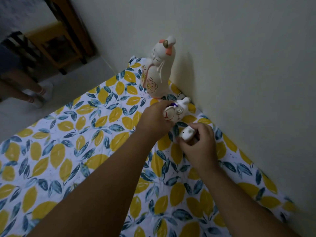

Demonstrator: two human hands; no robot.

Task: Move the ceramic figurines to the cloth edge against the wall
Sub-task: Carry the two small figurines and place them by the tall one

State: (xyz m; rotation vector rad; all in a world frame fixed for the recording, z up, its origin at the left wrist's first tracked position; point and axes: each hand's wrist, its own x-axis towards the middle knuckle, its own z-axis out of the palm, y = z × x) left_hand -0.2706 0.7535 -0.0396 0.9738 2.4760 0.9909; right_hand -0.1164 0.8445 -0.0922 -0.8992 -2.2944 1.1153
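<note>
Figurines near the wall (239,48): our left hand (154,119) grips one (177,110), right hand (198,142) another (187,133); next we set both beside the tall figurine (158,71).

- Left hand (154,119): bare, no ring, watch or glove visible.
- Right hand (199,144): bare, likewise unadorned.
- Both forearms run bare from the lower edge of the frame to the wrists; no sleeve reaches into view.
</note>
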